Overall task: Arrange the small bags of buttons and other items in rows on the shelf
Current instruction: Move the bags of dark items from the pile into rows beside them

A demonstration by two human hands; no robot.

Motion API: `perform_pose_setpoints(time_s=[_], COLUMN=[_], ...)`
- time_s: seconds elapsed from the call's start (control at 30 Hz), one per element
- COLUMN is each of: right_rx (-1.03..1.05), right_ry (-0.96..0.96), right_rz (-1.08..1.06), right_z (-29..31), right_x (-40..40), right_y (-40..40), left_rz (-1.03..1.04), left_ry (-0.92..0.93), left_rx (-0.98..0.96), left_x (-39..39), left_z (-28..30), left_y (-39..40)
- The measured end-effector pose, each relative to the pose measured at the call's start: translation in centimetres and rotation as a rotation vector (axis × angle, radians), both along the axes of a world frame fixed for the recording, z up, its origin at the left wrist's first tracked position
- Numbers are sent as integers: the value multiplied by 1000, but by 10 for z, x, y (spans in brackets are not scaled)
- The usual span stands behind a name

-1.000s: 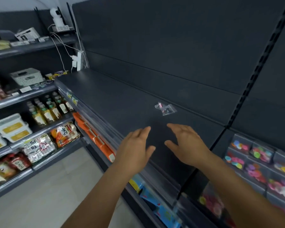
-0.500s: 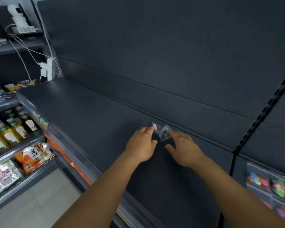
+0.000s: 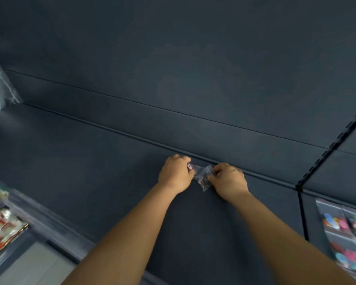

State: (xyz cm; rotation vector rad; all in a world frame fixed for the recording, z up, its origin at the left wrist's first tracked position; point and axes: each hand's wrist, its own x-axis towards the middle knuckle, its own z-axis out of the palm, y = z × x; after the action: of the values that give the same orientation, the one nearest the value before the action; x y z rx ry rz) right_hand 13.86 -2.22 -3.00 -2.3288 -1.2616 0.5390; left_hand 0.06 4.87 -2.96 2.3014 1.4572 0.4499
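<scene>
From the head view I see both of my arms stretched out over the dark shelf (image 3: 90,161), and the two hands meet near its back edge, where the shelf joins the rear panel (image 3: 173,58). My left hand (image 3: 176,174) has its fingers curled over the left end of a small clear bag (image 3: 202,175), pinching it; a small pink piece shows at that fingertip. My right hand (image 3: 228,182) pinches the right end of the same bag with curled fingers and thumb. The bag is crumpled between the two hands, just in front of the seam at the back; I cannot tell whether it rests on the shelf. At the far right, packets of coloured buttons (image 3: 345,225) stand in rows on the neighbouring section, beyond a slotted upright (image 3: 327,150). At lower left a snack packet (image 3: 0,229) lies on a lower shelf, blurred.
</scene>
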Motion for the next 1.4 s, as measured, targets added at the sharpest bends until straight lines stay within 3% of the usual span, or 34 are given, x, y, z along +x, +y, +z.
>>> perform_pose_setpoints(time_s=[0.27,0.43,0.53,0.6,0.73,0.9,1.23,1.4], right_rx=[143,384,478,506,495,632,851,893], right_ry=[159,605,891,959,876,810,610,528], right_rz=[-41,-161,-159,-184,-335,-496,-649,-751], right_z=[6,18,27,32,35,40,60,66], right_x=[-2,-1,0,5,25,53,105,129], right_y=[-9,-29,-44,-56,-86,-137,-269,-352], left_rz=[33,84,-38,-135,-302,-500,-558,-615], left_ry=[-320,-696,-778,-798,-799,-801,-694,-714], left_rx=[-252,-548,-673,-725,-803,-940,-886,-1066], left_x=[-11,-4,11,24,50,87,172,207], left_z=[2,11,17,22,28,37,51,62], left_y=[1,-10,-24,-35,-60,-97,-200,-278])
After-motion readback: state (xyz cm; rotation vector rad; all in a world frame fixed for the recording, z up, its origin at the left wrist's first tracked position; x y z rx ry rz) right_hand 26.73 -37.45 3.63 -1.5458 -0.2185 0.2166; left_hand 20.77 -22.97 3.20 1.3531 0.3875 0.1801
